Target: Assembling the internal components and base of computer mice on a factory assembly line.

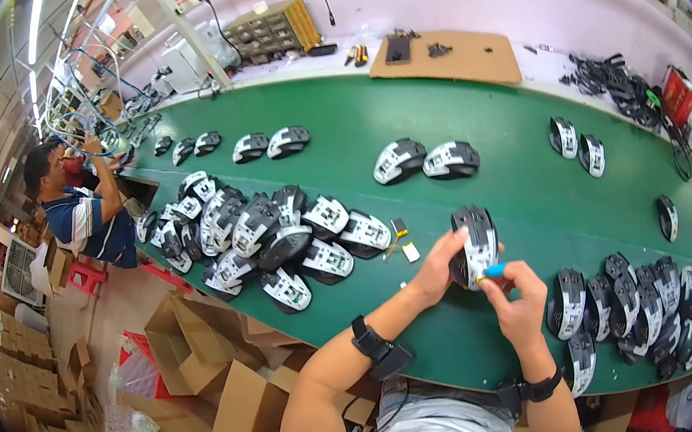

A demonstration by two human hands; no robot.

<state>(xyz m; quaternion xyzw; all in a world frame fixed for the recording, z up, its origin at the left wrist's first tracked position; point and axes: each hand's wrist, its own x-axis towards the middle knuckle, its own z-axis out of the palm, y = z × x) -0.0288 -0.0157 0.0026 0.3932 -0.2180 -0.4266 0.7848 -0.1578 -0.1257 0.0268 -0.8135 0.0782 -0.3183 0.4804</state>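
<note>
My left hand (pixel 439 269) is closed around a black and white computer mouse shell (pixel 476 239), held above the green bench (pixel 337 139). The thumb lies along its left side. My right hand (pixel 519 298) is pinched at the near end of the same mouse. A bright blue piece (pixel 494 270) shows at its fingertips, with a speck of yellow beside it; whether it is a finger cover or a tool I cannot make out. Left of my hands lie a small black and yellow battery (pixel 400 227) with thin wires and a small white and yellow battery (pixel 411 252).
A heap of open mouse shells (pixel 257 227) lies to the left. More mice (pixel 624 303) stand stacked at the near right. Pairs of mice (pixel 425 159) sit farther back. Cardboard (pixel 447 57) and black cables (pixel 615 84) line the far edge. A co-worker (pixel 85 205) is at far left, above cardboard boxes (pixel 194 347).
</note>
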